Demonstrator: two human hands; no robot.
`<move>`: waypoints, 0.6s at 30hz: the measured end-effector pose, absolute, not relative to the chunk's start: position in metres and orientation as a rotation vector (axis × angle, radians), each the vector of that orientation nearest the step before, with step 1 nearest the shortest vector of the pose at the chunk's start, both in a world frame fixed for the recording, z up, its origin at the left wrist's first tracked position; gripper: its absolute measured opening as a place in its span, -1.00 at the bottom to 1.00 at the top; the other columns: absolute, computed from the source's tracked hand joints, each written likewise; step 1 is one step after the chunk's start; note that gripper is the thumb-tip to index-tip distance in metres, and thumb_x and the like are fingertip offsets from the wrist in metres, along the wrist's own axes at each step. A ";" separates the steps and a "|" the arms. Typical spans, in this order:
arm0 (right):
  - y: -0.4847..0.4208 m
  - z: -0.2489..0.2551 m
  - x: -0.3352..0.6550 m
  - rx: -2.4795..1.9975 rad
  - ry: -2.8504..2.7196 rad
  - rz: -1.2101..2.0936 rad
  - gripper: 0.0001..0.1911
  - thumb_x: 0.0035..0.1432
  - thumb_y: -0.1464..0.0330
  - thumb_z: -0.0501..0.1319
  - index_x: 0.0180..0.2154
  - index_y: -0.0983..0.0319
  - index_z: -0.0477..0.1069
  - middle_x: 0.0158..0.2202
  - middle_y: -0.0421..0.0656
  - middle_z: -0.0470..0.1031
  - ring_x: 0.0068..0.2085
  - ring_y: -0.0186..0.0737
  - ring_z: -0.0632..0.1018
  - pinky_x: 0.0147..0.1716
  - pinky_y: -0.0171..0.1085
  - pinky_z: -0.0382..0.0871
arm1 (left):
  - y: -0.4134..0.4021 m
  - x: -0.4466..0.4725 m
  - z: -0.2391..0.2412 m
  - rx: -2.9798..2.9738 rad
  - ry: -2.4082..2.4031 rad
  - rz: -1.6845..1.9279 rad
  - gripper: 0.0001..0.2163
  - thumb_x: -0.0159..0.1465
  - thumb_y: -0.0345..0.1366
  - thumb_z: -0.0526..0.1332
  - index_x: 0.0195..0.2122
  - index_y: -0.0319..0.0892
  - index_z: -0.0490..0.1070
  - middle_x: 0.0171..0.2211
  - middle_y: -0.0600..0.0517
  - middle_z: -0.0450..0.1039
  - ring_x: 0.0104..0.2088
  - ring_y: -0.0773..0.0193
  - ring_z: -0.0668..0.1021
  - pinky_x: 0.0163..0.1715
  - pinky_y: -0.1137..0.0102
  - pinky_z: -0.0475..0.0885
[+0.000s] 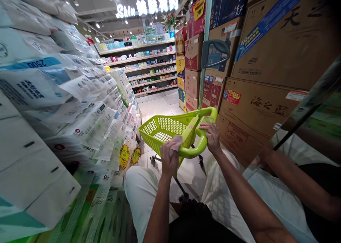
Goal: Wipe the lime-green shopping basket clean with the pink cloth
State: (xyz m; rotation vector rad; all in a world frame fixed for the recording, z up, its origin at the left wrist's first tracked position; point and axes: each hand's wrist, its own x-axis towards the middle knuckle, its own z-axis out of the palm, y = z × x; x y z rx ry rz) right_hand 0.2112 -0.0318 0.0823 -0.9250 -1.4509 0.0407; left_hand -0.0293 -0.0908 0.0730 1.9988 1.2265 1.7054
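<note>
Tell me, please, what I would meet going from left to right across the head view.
Stacked white packs → left hand with a cloth → right hand on the cart handle → cardboard boxes.

left hand presses a pale cloth to the green shopping cart handle; right hand grips the handle, between tissue packs and cardboard boxes.

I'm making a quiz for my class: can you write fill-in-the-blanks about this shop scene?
The left hand holds a pale ____ by the cart. The cart is ____ in colour. The right hand rests on the cart's ____. At the right stand stacked cardboard ____.
Missing: cloth; green; handle; boxes.
</note>
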 end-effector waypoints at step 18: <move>-0.009 0.079 0.214 -0.931 -1.440 0.125 -0.66 0.23 0.35 0.00 -0.24 0.11 0.56 -0.05 -0.15 0.61 0.11 -0.04 0.54 0.38 0.09 0.04 | -0.071 0.006 -0.013 1.398 1.388 2.037 -0.66 0.37 0.01 0.20 0.00 -0.10 0.29 -0.03 -0.10 0.35 0.06 0.10 0.47 0.17 0.13 0.38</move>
